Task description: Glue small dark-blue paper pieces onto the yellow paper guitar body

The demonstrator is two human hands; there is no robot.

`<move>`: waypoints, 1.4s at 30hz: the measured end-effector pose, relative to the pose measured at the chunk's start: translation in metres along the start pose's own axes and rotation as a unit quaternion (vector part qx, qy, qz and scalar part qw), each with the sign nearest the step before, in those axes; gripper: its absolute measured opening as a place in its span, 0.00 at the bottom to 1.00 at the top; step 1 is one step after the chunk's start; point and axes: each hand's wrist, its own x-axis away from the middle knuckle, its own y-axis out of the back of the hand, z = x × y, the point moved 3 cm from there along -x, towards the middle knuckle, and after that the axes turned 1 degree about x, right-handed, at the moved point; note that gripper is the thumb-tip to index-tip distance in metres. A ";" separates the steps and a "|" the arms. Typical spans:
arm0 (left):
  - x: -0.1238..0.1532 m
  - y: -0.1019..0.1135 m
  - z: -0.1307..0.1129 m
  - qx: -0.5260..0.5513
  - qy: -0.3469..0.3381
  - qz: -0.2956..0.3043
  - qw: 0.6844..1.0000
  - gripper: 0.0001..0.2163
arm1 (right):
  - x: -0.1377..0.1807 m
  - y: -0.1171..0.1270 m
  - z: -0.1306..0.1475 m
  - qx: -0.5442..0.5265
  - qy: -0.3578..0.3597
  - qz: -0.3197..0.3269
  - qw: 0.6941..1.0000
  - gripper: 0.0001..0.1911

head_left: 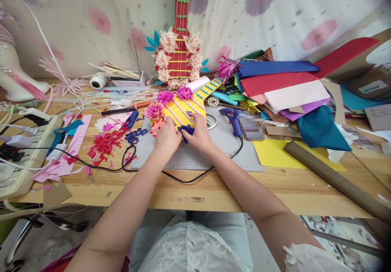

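Note:
A yellow paper guitar (183, 110) with pink strips and pink paper flowers lies on a grey cutting mat (214, 150). My left hand (166, 138) and my right hand (200, 133) meet at its near end. Both pinch a dark blue paper flower (186, 131) against the yellow body. The fingers of both hands are closed on it.
A blue glue gun (232, 119) lies right of my hands, its black cord looping over the table edge. Red and blue paper scraps (106, 141) lie to the left. A red paper guitar (179, 48) leans on the wall. Coloured sheets (284, 88) pile at right, beside a brown roll (332, 178).

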 end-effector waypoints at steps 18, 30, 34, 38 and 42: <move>-0.002 -0.009 0.015 0.297 0.161 0.092 0.937 0.14 | 0.002 -0.001 -0.002 -0.020 0.003 -0.022 1.000 0.26; 0.004 -0.003 0.011 0.326 0.175 0.072 0.926 0.15 | 0.002 -0.003 -0.002 -0.011 0.008 -0.028 1.000 0.26; 0.004 -0.004 0.010 0.335 0.177 0.069 0.923 0.14 | 0.002 -0.004 -0.002 -0.014 0.009 -0.030 0.999 0.26; 0.000 0.005 0.016 0.317 0.160 0.055 0.933 0.14 | -0.001 0.006 -0.001 -0.028 0.002 -0.043 0.999 0.22; -0.010 0.026 0.025 0.253 0.096 -0.013 0.963 0.12 | -0.006 0.026 -0.009 -0.039 -0.034 -0.073 0.996 0.16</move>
